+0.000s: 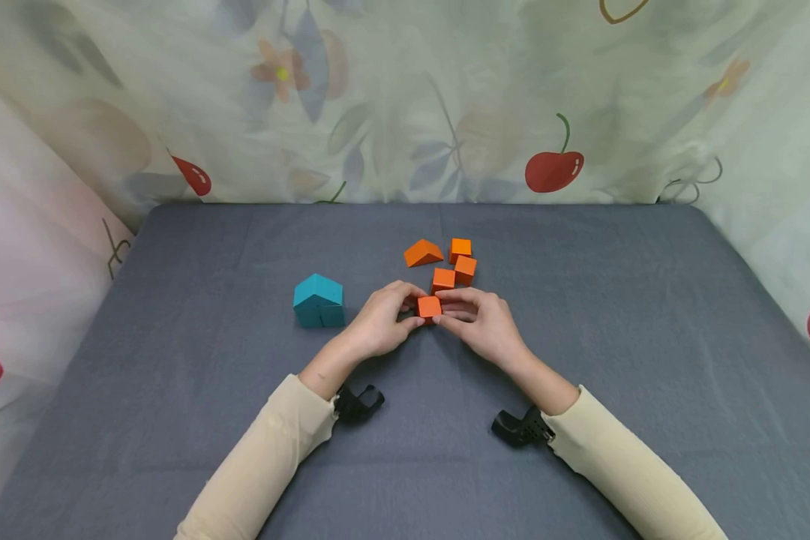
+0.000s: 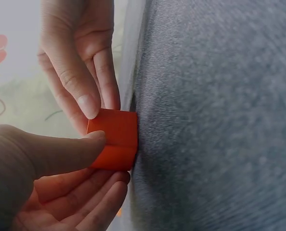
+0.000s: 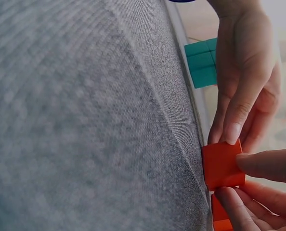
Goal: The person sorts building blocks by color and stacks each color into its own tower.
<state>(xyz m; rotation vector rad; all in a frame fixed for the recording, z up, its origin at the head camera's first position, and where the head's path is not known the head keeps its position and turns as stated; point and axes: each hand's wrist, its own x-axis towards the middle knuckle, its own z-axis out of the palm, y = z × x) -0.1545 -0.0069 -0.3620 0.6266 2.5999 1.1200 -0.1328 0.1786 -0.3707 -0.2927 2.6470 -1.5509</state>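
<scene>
Watching remotely, I see the left hand (image 1: pixel 382 319) and right hand (image 1: pixel 484 324) pinching an orange block (image 1: pixel 429 308) on the gray cloth (image 1: pixel 439 465), a teal block house (image 1: pixel 318 301) at its nine o'clock. Squaring-up seems under way; the next move likely calls for gentle release, then orange cubes (image 1: pixel 464 268) at one o'clock.

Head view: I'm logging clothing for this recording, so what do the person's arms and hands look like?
The left sleeve and right sleeve are long and cream. A black left wrist device and black right wrist device protrude near the sleeve ends. The left hand and right hand are ungloved.
</scene>
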